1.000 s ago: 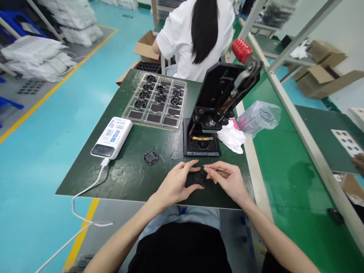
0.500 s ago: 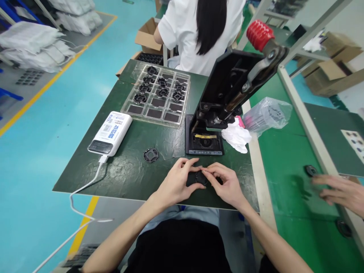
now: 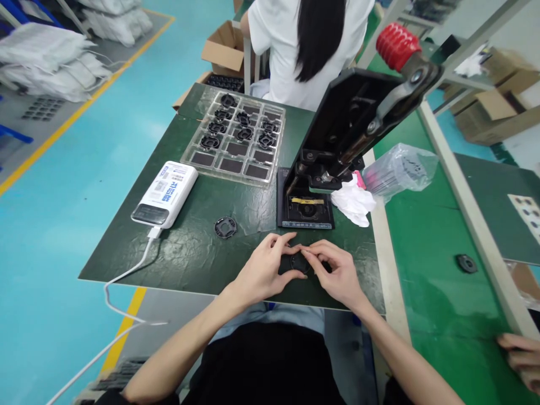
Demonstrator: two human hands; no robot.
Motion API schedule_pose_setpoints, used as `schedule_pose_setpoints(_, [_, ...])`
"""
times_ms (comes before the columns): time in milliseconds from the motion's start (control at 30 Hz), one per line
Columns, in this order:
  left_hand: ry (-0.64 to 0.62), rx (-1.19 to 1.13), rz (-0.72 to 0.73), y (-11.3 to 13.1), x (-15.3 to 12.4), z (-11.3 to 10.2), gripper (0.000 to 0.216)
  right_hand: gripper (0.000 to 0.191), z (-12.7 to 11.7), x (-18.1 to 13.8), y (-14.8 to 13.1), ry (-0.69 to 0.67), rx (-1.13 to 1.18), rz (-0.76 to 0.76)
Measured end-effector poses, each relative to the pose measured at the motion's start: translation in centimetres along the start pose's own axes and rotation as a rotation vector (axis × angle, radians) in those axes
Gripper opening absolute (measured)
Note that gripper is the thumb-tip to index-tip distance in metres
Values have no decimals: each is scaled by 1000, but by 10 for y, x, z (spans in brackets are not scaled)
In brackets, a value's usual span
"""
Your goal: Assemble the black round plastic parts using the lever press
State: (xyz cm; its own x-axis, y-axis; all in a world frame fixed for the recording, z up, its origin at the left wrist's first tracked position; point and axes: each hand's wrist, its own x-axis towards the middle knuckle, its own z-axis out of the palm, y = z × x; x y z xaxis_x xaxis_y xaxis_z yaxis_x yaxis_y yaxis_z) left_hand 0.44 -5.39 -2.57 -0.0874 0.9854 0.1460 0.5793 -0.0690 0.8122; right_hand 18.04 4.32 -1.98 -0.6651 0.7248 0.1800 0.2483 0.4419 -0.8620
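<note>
A round black plastic part (image 3: 297,262) lies at the front of the dark green table, partly hidden by my fingers. My left hand (image 3: 266,265) grips it from the left, thumb at the near edge and fingers curled over the far edge. My right hand (image 3: 335,271) pinches at its upper right edge, with the fingertips of both hands meeting there. Just beyond my hands stands a black hand press (image 3: 333,143) with a red handle, its lever raised. A similar round black ring part (image 3: 225,227) rests on the table to the left.
A clear compartment tray (image 3: 231,165) holds several black parts. At the left is a white power bank (image 3: 164,194) with a cable. A white cloth (image 3: 354,202) and plastic bag (image 3: 400,171) lie right of the press. A co-worker's hand (image 3: 523,360) is by the green conveyor (image 3: 439,298).
My hands keep nearly the same grip on the black part. At the right, the co-worker's hand has moved away from a black part on the conveyor. The view has shifted slightly.
</note>
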Motion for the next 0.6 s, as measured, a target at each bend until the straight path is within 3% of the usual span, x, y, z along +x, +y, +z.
schedule_pose_setpoints(333, [22, 42, 18, 0, 1, 2, 73, 20, 7, 1, -12, 41, -185, -201])
schedule_pose_setpoints(433, [38, 82, 24, 1, 3, 3, 60, 21, 6, 3, -7, 42, -139, -142])
schedule_pose_setpoints(500, [40, 90, 21, 3, 3, 2, 52, 21, 0, 4, -1, 199, -37, -40])
schedule_pose_setpoints(600, [41, 76, 4, 4, 1, 2, 47, 21, -21, 6, -1, 625, 71, -3])
